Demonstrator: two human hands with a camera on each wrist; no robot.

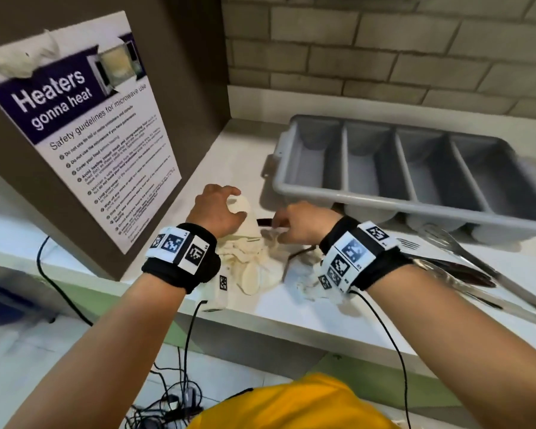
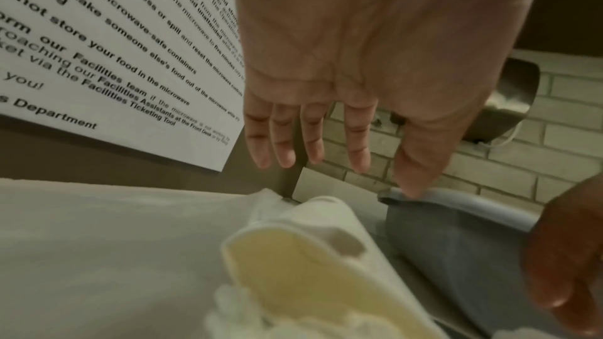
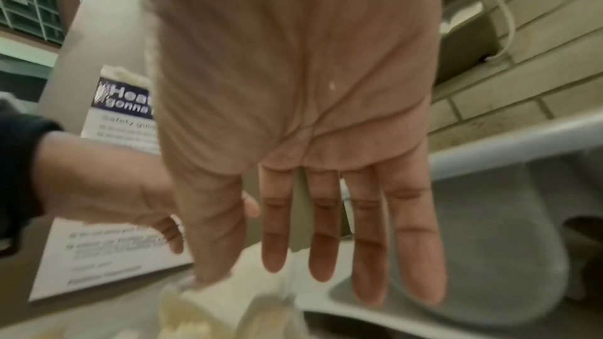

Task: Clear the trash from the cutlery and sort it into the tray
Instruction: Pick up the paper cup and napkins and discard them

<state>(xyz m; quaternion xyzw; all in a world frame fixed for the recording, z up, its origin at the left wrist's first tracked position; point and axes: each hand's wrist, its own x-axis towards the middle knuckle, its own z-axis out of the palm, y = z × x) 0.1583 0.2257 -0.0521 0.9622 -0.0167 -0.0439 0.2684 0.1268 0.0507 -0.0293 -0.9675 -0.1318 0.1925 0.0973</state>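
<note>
Risk: cutlery (image 1: pixel 294 258) buried in the napkin trash (image 1: pixel 254 258) gets swept out with it. Left hand (image 1: pixel 220 212) and right hand (image 1: pixel 304 224) hover spread-fingered, holding nothing. Dark item (image 1: pixel 265 222) between them, possibly a knife handle, could snag.

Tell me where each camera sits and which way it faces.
Head: above, facing down at the counter, gray tray, poster; both forearms and hands show.
Left wrist: under the left hand, looking along its straight fingers at poster, paper cup, tray.
Right wrist: under the right hand, facing the tray; the left hand shows too.
Shared: tray and poster in all views.
</note>
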